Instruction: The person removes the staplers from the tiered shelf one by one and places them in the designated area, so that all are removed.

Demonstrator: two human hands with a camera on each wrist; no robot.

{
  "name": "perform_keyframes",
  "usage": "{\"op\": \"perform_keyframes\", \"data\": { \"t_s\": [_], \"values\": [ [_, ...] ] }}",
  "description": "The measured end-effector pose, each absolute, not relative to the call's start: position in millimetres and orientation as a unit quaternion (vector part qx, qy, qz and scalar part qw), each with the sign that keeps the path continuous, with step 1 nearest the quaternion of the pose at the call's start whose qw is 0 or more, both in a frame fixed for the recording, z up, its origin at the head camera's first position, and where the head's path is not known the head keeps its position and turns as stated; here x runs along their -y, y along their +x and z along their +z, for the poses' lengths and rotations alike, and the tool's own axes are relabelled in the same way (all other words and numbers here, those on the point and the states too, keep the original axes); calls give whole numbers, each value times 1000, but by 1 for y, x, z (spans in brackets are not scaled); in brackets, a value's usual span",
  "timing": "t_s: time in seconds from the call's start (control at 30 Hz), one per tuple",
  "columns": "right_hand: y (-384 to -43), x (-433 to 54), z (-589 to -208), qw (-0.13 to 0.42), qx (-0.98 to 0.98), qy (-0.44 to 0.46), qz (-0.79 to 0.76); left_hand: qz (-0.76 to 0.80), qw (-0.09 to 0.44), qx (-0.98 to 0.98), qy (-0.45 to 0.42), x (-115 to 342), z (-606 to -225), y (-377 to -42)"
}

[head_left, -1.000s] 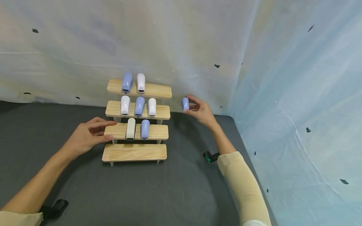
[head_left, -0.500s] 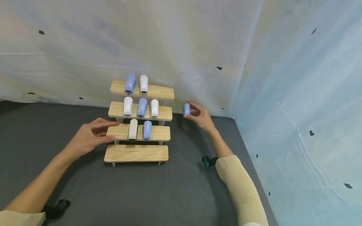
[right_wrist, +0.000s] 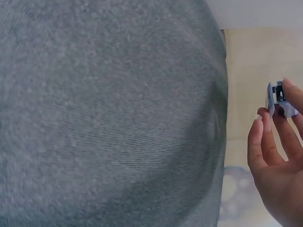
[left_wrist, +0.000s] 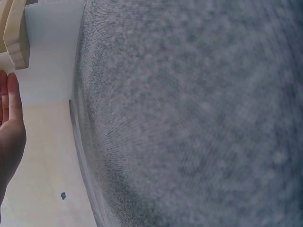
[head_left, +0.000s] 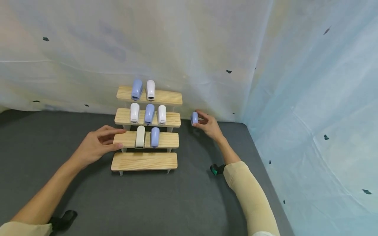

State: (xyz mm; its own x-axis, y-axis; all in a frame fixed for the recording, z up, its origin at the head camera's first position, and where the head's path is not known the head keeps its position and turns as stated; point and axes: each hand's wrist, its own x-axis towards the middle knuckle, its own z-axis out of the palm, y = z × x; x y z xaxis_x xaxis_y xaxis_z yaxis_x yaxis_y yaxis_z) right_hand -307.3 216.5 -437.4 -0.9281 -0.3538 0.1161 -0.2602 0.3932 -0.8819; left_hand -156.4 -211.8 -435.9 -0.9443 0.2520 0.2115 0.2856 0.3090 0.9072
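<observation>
My right hand pinches a small blue stapler between thumb and fingertips, to the right of a tiered wooden display stand. The right wrist view shows the metal inside of this stapler above the fingers. My left hand holds the left end of the stand's second shelf from the bottom, index finger behind and thumb in front. On that shelf sit a cream stapler and a blue one. The shelf above bears two white staplers and a blue stapler; the top shelf bears one blue and one white stapler.
The stand is on a dark grey tabletop, close to a pale hanging sheet at the back. Another sheet hangs along the right side. A black strap is at the right forearm.
My right hand has come a little lower and slightly closer to the stand, still pinching the blue stapler. The left hand stays at the shelf end. The head view has shifted slightly.
</observation>
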Motion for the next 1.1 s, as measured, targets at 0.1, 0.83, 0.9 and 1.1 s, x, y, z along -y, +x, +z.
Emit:
{"op": "perform_keyframes", "data": {
  "t_s": [0.1, 0.83, 0.9, 1.1],
  "values": [
    [-308, -217, -443, 49, -834, -187, -517, -564, 16, 809, -165, 211, -436, -156],
    [-291, -202, -432, 49, -869, -142, -472, -544, 15, 828, -134, 212, -438, -157],
    [-295, -204, -439, 46, -867, -138, -477, -544, 15, 828, -133, 212, -438, -157],
    [-308, -211, -465, 31, -877, -119, -464, -543, 16, 829, -129, 211, -437, -157]
  ]
}}
